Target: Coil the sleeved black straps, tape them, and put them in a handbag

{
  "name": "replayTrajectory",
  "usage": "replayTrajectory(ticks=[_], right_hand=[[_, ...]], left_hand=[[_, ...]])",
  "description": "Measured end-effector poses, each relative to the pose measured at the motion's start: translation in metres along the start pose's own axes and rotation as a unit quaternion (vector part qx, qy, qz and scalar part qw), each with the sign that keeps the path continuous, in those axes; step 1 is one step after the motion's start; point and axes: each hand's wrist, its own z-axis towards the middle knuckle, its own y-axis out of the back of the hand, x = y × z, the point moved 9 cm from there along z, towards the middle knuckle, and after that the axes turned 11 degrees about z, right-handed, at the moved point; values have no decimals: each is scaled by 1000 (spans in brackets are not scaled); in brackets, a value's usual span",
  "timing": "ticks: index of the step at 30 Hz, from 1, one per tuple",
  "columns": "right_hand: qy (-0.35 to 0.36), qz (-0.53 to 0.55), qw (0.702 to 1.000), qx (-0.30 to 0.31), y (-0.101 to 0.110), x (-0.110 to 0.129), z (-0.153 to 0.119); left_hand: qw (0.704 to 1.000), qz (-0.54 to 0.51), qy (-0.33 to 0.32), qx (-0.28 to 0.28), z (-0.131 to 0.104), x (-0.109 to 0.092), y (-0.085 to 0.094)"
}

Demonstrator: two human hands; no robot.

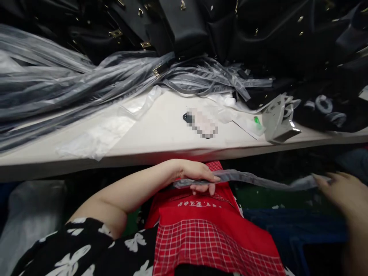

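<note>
A long dark strap in a clear plastic sleeve (258, 180) stretches across in front of my red apron, below the table edge. My left hand (198, 176) is closed around it near one end, with the thumb on top and a short tail sticking out past the palm. At the far right, my right hand (342, 191) pinches the other end; it is somewhat blurred. Between the hands the sleeve sags slightly. On the table lies a pile of similar plastic-sleeved straps (109, 82), with a gold buckle (157, 71) among them.
Black bags (186, 27) with gold fittings fill the back of the white table (161, 122). A phone (201, 122), loose plastic film (97, 134) and a white dispenser-like object (280, 122) lie nearer. Rolls of tape (323, 104) sit right. A blue crate (299, 226) stands below.
</note>
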Motion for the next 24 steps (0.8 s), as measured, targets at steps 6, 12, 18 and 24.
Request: replayTrajectory(ticks=[6, 12, 18, 24], right_hand=[[-51, 116, 812, 570, -217, 33, -127], [-117, 106, 809, 566, -219, -5, -122], [-169, 87, 806, 561, -216, -21, -116], [-147, 71, 798, 580, -228, -11, -117]], left_hand=[[997, -65, 11, 25, 64, -5, -2], [994, -70, 76, 20, 24, 37, 9], [979, -125, 114, -117, 17, 51, 23], [970, -35, 153, -188, 27, 50, 36]])
